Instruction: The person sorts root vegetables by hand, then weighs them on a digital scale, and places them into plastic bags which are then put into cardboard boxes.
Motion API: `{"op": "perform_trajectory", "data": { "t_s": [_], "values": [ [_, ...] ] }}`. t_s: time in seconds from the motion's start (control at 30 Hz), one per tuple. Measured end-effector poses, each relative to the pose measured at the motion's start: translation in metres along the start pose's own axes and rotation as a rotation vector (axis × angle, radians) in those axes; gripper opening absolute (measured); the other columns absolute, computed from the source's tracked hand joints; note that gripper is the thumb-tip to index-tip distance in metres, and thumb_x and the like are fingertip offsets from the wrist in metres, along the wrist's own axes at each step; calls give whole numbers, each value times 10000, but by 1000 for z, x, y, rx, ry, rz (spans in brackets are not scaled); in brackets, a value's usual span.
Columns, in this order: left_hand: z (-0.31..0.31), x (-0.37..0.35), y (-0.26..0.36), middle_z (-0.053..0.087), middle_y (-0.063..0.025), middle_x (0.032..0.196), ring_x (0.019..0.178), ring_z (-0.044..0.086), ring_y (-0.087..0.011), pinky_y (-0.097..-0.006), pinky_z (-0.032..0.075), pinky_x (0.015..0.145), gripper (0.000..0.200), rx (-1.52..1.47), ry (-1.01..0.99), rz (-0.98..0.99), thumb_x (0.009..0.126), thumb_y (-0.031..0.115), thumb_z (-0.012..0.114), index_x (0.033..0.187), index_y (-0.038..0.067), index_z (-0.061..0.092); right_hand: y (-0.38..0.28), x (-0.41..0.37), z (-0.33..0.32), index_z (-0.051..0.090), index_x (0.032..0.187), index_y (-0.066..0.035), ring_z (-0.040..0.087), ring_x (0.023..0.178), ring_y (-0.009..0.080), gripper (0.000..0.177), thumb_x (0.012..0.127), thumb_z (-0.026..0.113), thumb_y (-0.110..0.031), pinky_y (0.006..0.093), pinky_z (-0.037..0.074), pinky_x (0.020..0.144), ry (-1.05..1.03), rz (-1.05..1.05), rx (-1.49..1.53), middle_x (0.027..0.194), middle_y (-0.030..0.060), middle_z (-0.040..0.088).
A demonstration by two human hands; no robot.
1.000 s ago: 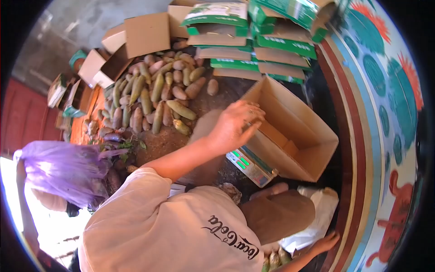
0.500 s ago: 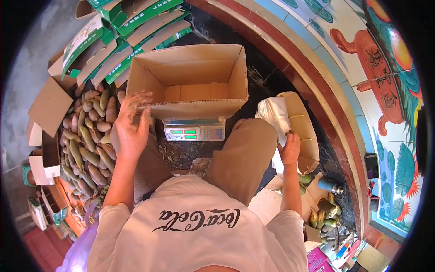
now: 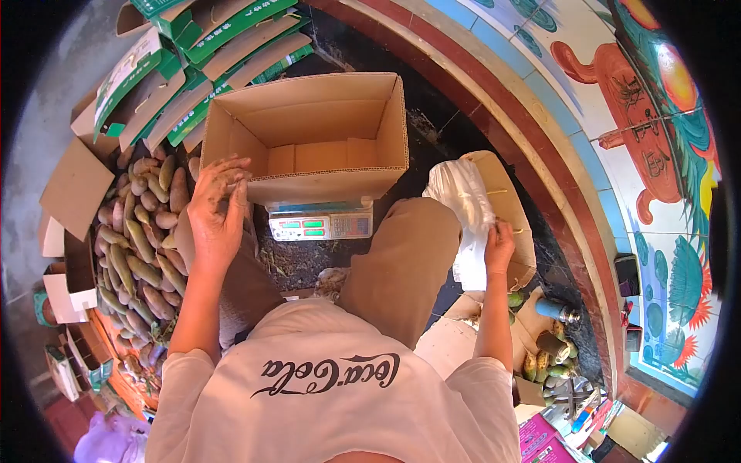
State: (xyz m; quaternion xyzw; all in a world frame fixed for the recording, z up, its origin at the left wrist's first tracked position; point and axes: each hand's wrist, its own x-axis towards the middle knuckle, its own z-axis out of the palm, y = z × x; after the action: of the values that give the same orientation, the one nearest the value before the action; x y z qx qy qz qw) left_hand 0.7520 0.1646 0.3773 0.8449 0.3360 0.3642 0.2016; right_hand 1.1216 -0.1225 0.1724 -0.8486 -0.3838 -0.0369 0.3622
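An open cardboard box, with nothing lying on the part of its floor that shows, stands on a digital scale with lit green displays. My left hand is at the box's near left corner, fingers apart and fingertips right at the rim. At the right, my right hand pinches the edge of a thin white plastic bag. The bag hangs over the side of a second, lower cardboard box, beside my right knee.
A big heap of long green and reddish-brown produce lies to the left. Green-printed folded cartons are stacked at the back left. A blue flask and more green produce lie at lower right, near the tiled wall.
My right hand has drawn the plastic bag up and toward me, and more of it hangs out. My left hand stays by the box corner. The whole view has shifted slightly.
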Motion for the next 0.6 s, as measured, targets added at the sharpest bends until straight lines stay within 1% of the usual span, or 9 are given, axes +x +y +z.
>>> {"op": "perform_trajectory", "data": {
  "t_s": [0.1, 0.13, 0.23, 0.33, 0.4, 0.47, 0.5, 0.53, 0.6],
  "values": [
    [4, 5, 2, 629, -131, 966, 996, 557, -262, -348, 421, 879, 64, -56, 4, 4, 794, -10, 556, 833, -54, 583, 16, 3, -8, 530, 851, 6, 490, 677, 194, 91, 861, 489, -76, 293, 417, 646, -35, 238, 167, 767, 101, 512],
    [6, 7, 2, 630, -129, 967, 996, 556, -261, -347, 421, 879, 64, -80, 7, 6, 794, -9, 557, 834, -52, 583, -16, 11, -21, 512, 837, 12, 427, 697, 128, 107, 883, 455, -66, 262, 391, 636, 8, 304, 251, 731, 52, 469],
    [15, 20, 14, 632, -124, 966, 993, 559, -255, -348, 422, 877, 84, -154, -20, 39, 782, -11, 568, 859, -30, 593, -33, 26, -47, 510, 839, 23, 430, 721, 112, 115, 890, 445, -58, 243, 389, 659, 4, 252, 326, 756, 33, 468],
    [37, 37, 36, 634, -116, 968, 989, 564, -253, -345, 424, 873, 122, -330, -76, 129, 765, -7, 582, 885, 4, 606, -62, 36, -65, 528, 874, 19, 457, 757, 102, 72, 869, 500, -48, 217, 381, 701, 5, 153, 387, 810, 31, 504],
    [53, 50, 62, 621, -106, 1020, 1013, 558, -244, -349, 420, 890, 170, -348, -153, 271, 785, 5, 554, 949, 22, 593, -81, 43, -80, 547, 895, 11, 482, 791, 113, 66, 846, 530, -30, 222, 380, 727, -18, 83, 358, 839, 27, 528],
    [76, 61, 89, 611, -108, 1034, 1010, 553, -261, -368, 418, 898, 206, -322, -182, 351, 766, 76, 593, 969, 47, 601, -85, 46, -88, 550, 880, 17, 486, 793, 124, 64, 837, 535, -28, 231, 384, 735, -50, 45, 355, 846, 39, 529],
    [90, 65, 101, 596, -108, 1046, 1024, 533, -278, -381, 413, 906, 232, -331, -235, 394, 752, 140, 618, 969, 58, 605, -87, 49, -92, 551, 873, 20, 489, 794, 130, 63, 833, 537, -27, 235, 385, 739, -68, 25, 354, 849, 45, 530],
    [106, 66, 113, 582, -107, 1064, 1041, 513, -276, -386, 410, 907, 256, -333, -294, 429, 746, 155, 618, 984, 62, 606, -95, 51, -95, 551, 866, 22, 495, 791, 145, 63, 821, 541, -21, 241, 388, 739, -78, -4, 343, 847, 56, 530],
    [138, 67, 134, 553, -108, 1109, 1051, 498, -273, -390, 412, 886, 351, -341, -418, 507, 700, 123, 636, 1039, 48, 582, -115, 57, -100, 550, 852, 27, 508, 785, 176, 64, 798, 549, -7, 253, 394, 739, -94, -60, 321, 843, 77, 530]
  ]
}}
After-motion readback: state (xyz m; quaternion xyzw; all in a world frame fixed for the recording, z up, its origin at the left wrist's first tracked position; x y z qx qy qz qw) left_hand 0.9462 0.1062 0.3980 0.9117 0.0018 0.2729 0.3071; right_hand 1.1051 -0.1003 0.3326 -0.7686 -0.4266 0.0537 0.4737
